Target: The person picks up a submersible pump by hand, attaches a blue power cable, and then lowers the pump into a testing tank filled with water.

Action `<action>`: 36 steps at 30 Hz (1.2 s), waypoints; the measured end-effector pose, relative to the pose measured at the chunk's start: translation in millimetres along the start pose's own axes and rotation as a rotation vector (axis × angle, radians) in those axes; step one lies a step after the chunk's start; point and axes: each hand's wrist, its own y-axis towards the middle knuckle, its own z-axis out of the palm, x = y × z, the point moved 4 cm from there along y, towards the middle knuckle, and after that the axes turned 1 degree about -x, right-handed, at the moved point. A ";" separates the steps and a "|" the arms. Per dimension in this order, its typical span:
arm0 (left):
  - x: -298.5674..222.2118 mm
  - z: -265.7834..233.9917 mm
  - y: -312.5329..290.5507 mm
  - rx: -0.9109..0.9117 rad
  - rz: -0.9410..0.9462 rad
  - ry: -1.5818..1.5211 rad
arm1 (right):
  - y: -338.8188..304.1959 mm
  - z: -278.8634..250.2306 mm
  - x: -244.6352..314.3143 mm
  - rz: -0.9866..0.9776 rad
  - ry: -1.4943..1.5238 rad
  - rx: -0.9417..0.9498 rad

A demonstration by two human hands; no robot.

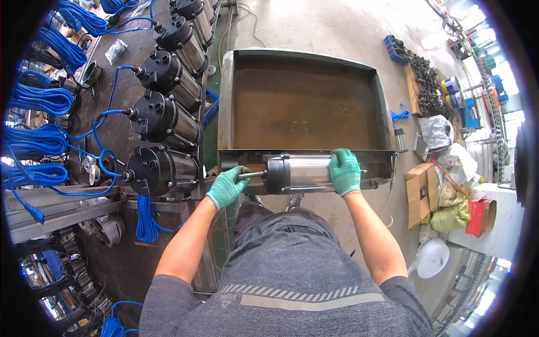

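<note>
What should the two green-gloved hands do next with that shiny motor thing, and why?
Probably lower the steel pump motor into the rusty metal tray. The left hand grips its shaft end and the right hand wraps the far end, holding it level right at the tray's near rim, so setting it down looks closest.

One head-worn fisheye view looks steeply down, close over the person's chest and forearms, facing the rusty tray (303, 104) ahead; edges bend.
</note>
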 end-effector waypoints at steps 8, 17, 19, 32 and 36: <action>-9.9 -2.7 -9.9 0.009 0.107 -0.696 | -0.5 -1.1 -0.4 0.015 0.006 0.005; -11.1 -4.7 0.1 -0.173 0.082 -0.102 | 0.6 -1.1 0.7 -0.004 -0.007 -0.006; -16.3 -2.7 -0.8 -0.197 0.018 -0.140 | 0.1 -0.6 1.5 0.000 -0.008 0.000; -8.7 -9.8 -6.5 -0.155 0.188 -0.055 | 0.2 0.4 0.0 0.011 -0.001 -0.003; -12.2 -4.1 -3.6 -0.132 0.168 -0.272 | -0.4 0.3 1.3 0.011 0.008 -0.007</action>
